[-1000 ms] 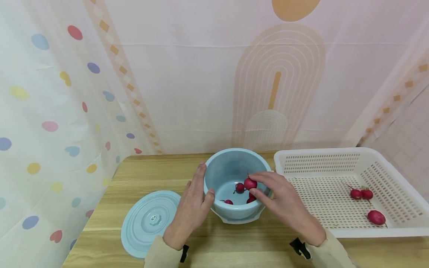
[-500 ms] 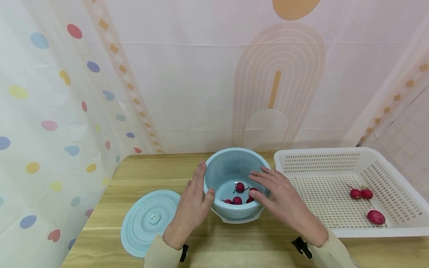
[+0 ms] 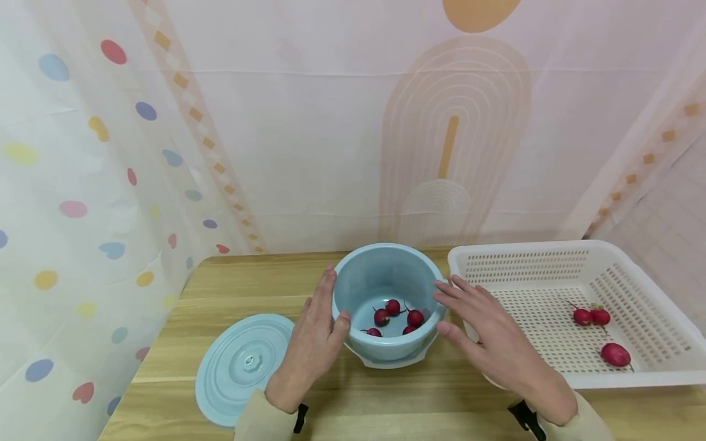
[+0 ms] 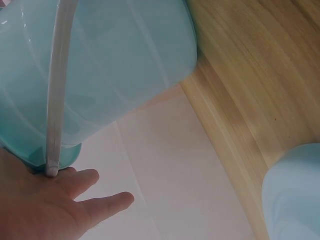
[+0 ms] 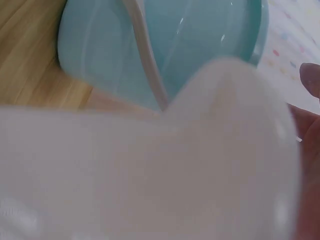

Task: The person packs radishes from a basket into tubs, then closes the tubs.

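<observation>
Radishes (image 3: 381, 316) lie low in the pale blue bucket (image 3: 386, 264), five by my count, and its near rim cuts off the bottoms of the two closest to me. From the left wrist I see only part of the bucket, with its pale handle (image 4: 57, 90) running down the side; a pale blue shape (image 4: 295, 195) at the right edge is cut off too. From the right wrist, a blurred white surface (image 5: 150, 175) covers most of the lower half, and little of my right hand (image 3: 493, 337) shows at the side.

Inside the bucket the five sit loosely on the floor, toward the near side. The white basket (image 3: 529, 263) holds three more, all toward its right end: two side by side and a larger one nearer me. My right hand hides that basket's near left corner. On the wooden table (image 3: 375, 413) lies the blue lid (image 3: 237, 373), its right edge partly behind my left wrist.

My left hand (image 3: 311, 337) lies along the bucket's left rim, fingers straight, thumb held apart. My right fingers are straight and spread at the right rim; whether they touch it I can't tell. The bucket's radishes lie between my hands, apart from my fingertips.
</observation>
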A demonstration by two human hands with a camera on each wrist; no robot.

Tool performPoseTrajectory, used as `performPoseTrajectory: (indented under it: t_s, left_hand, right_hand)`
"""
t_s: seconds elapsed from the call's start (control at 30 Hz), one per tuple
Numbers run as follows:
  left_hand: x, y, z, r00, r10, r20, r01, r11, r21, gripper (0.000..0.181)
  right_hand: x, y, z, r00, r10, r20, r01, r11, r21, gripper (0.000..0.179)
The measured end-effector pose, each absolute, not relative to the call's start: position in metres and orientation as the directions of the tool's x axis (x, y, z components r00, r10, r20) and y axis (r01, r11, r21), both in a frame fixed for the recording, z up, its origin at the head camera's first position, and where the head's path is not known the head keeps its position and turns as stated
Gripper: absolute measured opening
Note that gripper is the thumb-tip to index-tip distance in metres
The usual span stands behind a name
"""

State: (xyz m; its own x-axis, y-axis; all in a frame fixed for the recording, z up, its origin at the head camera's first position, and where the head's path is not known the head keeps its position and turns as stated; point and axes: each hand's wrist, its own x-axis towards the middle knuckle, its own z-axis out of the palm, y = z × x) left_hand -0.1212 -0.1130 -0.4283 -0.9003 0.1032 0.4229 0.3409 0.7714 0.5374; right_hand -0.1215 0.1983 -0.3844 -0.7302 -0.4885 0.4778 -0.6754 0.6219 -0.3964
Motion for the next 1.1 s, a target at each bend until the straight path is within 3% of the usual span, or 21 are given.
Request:
performPoseTrajectory:
  t_s: [0.5,0.77,1.1]
  left_hand:
    - [-0.122,-0.114,-0.429,-0.903,0.102,0.417,0.335,0.774,0.537,0.072]
    - [-0.122,-0.113,-0.428,-0.907,0.101,0.41,0.331,0.773,0.542,0.072]
    - [-0.122,-0.113,-0.429,-0.906,0.102,0.41,0.333,0.769,0.545,0.072]
  right_hand:
    - [-0.114,0.25,-0.373,-0.695,-0.398,0.599,-0.68,0.635,-0.366,0.051]
    - [-0.112,0.285,-0.372,-0.709,-0.323,0.626,-0.638,0.673,-0.375,0.053]
    - [-0.113,0.332,-0.379,-0.773,-0.254,0.582,-0.546,0.733,-0.405,0.047]
